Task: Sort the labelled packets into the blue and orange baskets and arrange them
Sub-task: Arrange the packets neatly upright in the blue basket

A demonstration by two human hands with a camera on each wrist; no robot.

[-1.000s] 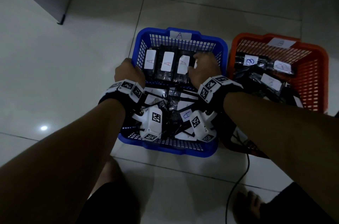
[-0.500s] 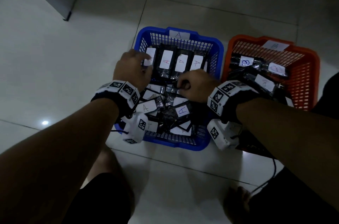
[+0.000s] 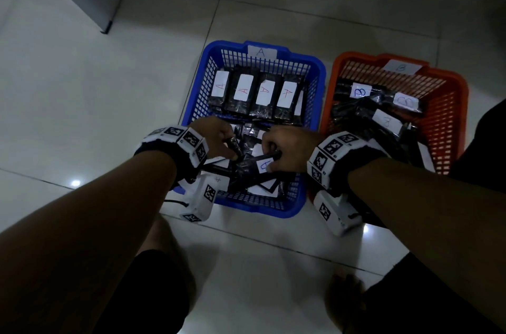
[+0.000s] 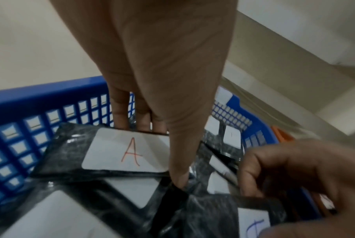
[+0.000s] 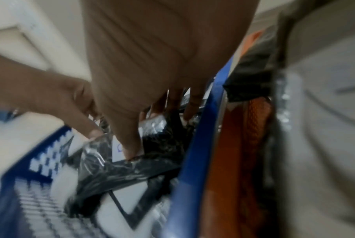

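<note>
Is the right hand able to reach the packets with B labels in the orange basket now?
Probably yes. The right hand is next to the orange basket, whose top is open, and its B packets lie uncovered. But the hand already pinches a blue-lettered packet in the blue basket.
</note>
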